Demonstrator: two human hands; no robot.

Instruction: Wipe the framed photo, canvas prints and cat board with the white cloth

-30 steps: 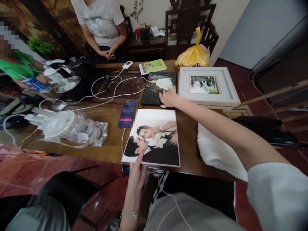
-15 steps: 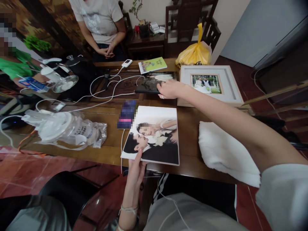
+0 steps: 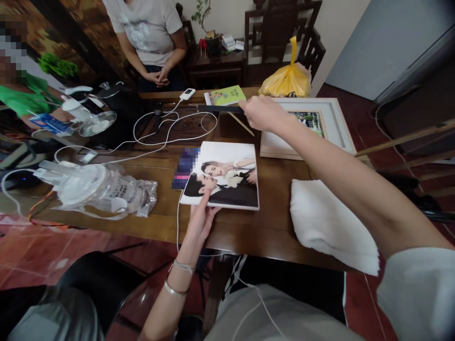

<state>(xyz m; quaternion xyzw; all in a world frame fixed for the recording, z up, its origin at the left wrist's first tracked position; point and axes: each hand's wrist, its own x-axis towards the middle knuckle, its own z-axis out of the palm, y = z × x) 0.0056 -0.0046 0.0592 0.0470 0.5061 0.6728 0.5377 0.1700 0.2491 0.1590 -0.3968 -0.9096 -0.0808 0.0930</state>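
Observation:
My left hand (image 3: 202,221) grips the lower edge of a wedding photo panel (image 3: 222,201), thumb on its face and fingers underneath. The panel is tilted up over the front of the table and shows a couple with white flowers. My right hand (image 3: 261,112) is closed on the right end of a dark flat panel (image 3: 218,108), raised and seen almost edge-on; its face is hidden. Just behind my right hand lies a framed photo (image 3: 341,123) with a wide pale border, partly covered by my forearm.
On the wooden table (image 3: 273,227) are a white towel (image 3: 330,222), a phone (image 3: 183,166), a bagged plastic jug (image 3: 106,189), a green booklet (image 3: 227,95), looping white cables (image 3: 170,140) and a thin wooden stick (image 3: 241,124). A yellow bag (image 3: 286,83) stands behind; a seated person (image 3: 149,42) faces me.
My right hand has lifted the dark panel and turned it edge-on, uncovering the wooden stick. My left hand has moved the wedding photo panel away from me and tilted it flatter.

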